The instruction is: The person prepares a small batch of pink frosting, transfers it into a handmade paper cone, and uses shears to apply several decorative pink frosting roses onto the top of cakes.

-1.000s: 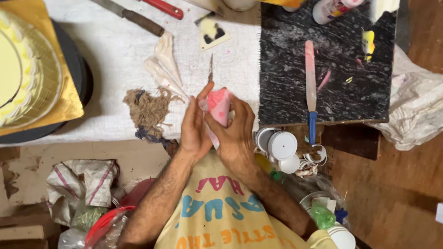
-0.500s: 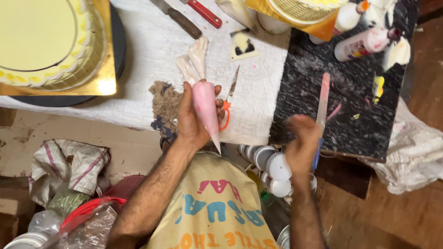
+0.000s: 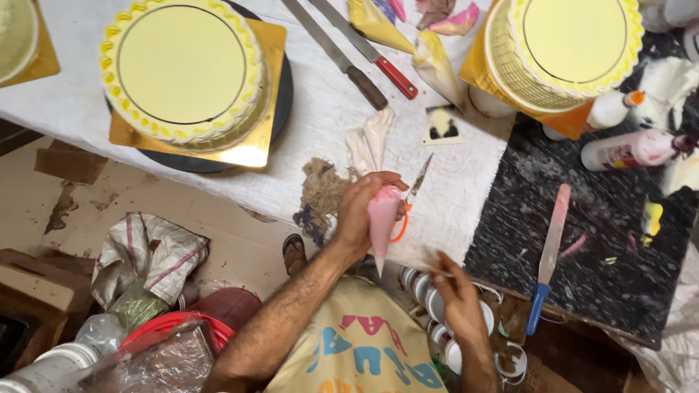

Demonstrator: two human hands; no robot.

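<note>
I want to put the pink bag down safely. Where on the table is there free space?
Bare white cloth lies between the left cake and the two knives. The black slab is bare between the blue-handled spatula and the yellow smear. It is crowded around the scissors beside the left hand and by the bottles.

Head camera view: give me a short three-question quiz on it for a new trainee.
1. True or false: the left hand holds a pink piping bag with its tip pointing down toward the person.
2. What does the cake on the left stand on?
A. a gold board on a dark turntable
B. a white plate
C. the black slab
3. Fill in: the palette knife lying on the black slab has a ____ handle.

Key: 1 true; 2 A; 3 blue. The right hand is low by the table edge; what it pinches is too small to tell.
</note>
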